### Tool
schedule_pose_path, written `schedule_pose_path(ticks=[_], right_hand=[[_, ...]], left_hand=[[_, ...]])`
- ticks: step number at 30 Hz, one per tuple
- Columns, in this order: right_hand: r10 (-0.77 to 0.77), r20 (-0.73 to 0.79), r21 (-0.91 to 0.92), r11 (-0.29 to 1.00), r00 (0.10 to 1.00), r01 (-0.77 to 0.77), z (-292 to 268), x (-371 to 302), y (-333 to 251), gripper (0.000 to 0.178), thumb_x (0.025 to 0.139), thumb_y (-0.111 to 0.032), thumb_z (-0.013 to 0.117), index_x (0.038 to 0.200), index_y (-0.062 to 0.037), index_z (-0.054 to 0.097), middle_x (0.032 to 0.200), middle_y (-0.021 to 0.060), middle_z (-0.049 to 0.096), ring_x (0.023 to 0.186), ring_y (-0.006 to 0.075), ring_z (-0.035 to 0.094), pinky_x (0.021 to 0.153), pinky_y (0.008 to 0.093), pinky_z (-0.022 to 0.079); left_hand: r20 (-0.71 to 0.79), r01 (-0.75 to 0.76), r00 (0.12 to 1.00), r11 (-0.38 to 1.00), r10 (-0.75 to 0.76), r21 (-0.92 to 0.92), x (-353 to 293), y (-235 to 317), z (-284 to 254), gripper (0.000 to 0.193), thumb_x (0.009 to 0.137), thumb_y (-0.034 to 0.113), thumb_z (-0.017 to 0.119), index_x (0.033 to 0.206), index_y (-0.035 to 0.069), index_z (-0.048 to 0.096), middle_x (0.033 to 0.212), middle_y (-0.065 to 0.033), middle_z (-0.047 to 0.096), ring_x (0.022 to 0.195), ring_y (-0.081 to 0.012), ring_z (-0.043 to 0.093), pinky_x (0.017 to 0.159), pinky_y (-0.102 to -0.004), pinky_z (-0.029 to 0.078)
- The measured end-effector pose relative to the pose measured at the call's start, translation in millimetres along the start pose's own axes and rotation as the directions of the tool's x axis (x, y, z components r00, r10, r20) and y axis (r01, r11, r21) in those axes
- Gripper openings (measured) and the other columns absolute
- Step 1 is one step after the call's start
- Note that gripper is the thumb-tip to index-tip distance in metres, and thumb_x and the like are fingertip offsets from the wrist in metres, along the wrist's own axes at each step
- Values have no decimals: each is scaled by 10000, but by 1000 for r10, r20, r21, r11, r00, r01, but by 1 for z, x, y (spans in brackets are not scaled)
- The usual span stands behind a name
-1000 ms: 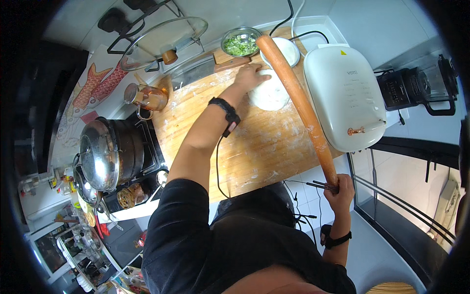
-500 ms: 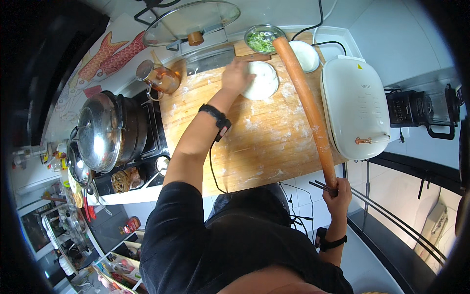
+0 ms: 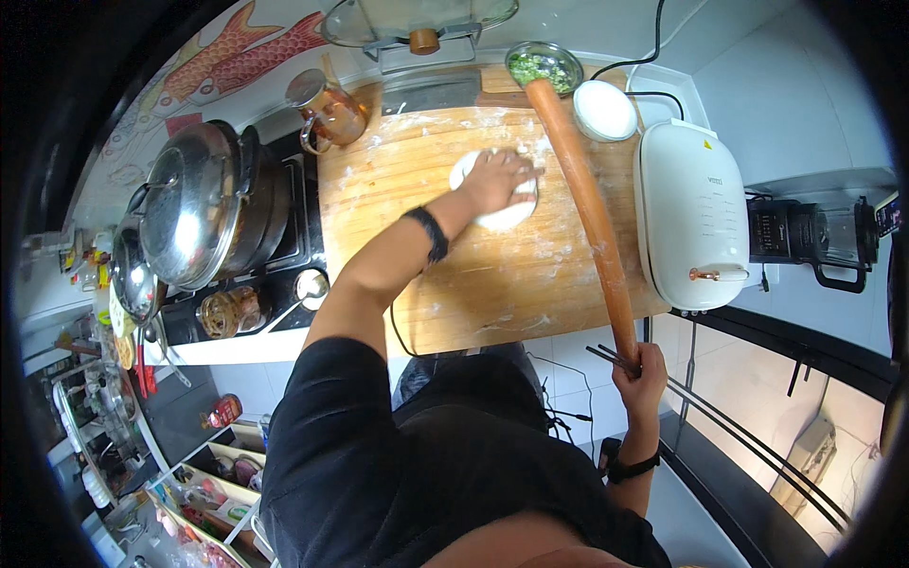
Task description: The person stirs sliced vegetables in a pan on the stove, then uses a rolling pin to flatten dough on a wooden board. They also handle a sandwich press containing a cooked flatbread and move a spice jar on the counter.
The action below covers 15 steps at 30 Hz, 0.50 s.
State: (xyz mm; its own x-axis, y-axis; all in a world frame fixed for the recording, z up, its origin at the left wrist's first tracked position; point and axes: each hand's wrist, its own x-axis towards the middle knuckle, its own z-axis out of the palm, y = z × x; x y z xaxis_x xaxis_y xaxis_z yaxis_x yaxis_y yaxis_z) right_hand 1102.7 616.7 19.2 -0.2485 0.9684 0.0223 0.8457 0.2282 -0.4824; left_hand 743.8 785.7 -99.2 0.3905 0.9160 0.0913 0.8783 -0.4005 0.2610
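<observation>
My left hand [image 3: 496,182] lies flat with spread fingers on a round of white dough [image 3: 506,219], covering much of it. The dough rests on a floured wooden board [image 3: 492,293]. At the board's right side, my right hand [image 3: 643,377] is closed round the near end of a long wooden rolling pin [image 3: 592,208]. A pair of long dark chopsticks [image 3: 743,443] is in that same hand, crossing under the pin's end and reaching down to the right. The pin's far end is close to a glass bowl of chopped green onion [image 3: 543,68].
A cleaver [image 3: 431,92] lies along the board's back edge, near an amber pitcher [image 3: 336,115]. To the right stand a white bowl [image 3: 605,111] and a white electric griddle [image 3: 696,213]. A large lidded pot [image 3: 204,204] and a ladle [image 3: 308,289] are on the left.
The dough has shifted nearer to me, with my left hand moving from its left edge onto its top. My right hand still holds the rolling pin and chopsticks. The head view has shifted slightly.
</observation>
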Motion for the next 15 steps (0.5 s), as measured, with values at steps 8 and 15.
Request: schedule_pose_path(ticks=[8, 15], right_hand=[[-247, 129, 25, 969, 960, 246, 61, 32, -15, 366, 600, -151, 687, 926, -57, 549, 828, 137, 561, 758, 339, 561, 633, 418, 459], [-489, 283, -30, 856, 825, 517, 103, 70, -50, 340, 635, -194, 705, 910, -54, 564, 893, 102, 559, 879, 291, 539, 719, 390, 455]], left_hand=[[-363, -82, 931, 990, 35, -114, -135, 51, -25, 447, 815, 313, 613, 1227, 161, 525, 1171, -33, 565, 1126, -253, 468, 910, -410, 337], [-510, 190, 838, 980, -194, -60, -202, 14, -79, 302, 836, 176, 575, 1117, 73, 537, 1128, -102, 566, 1068, -290, 503, 923, -404, 328]])
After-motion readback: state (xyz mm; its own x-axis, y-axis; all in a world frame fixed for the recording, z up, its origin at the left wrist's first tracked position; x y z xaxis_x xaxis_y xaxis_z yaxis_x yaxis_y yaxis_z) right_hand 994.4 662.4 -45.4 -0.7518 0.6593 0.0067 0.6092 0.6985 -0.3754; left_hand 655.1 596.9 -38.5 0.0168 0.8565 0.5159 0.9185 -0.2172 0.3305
